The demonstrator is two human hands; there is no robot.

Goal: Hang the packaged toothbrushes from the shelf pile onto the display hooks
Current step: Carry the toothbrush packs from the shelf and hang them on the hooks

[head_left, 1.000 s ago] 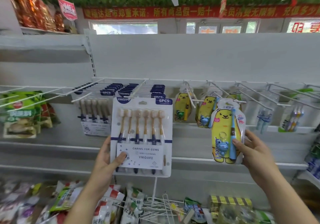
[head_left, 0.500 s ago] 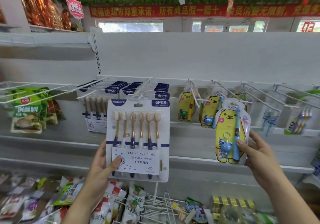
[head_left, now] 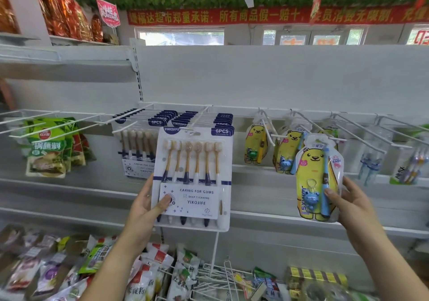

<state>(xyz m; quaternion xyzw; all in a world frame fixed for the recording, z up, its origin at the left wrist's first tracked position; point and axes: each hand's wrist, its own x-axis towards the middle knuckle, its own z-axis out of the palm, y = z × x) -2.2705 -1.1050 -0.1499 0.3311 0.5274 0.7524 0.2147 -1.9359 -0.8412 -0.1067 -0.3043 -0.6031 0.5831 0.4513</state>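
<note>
Daylight is coming in through the windows [head_left: 181,38] along the top of the frame, lighting the white back panel [head_left: 255,75] evenly, with soft shadows lying under the shelf [head_left: 58,55] at the upper left. The wide lens is bending straight lines toward the edges, and the packets [head_left: 34,272] at the lower left are smearing into blur while the centre is showing sharp.

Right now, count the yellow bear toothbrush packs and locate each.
4. One held pack in the right hand; a left pack and a middle pack hanging on hooks; a third pack mostly hidden behind the held one. Others may hang behind.
</note>
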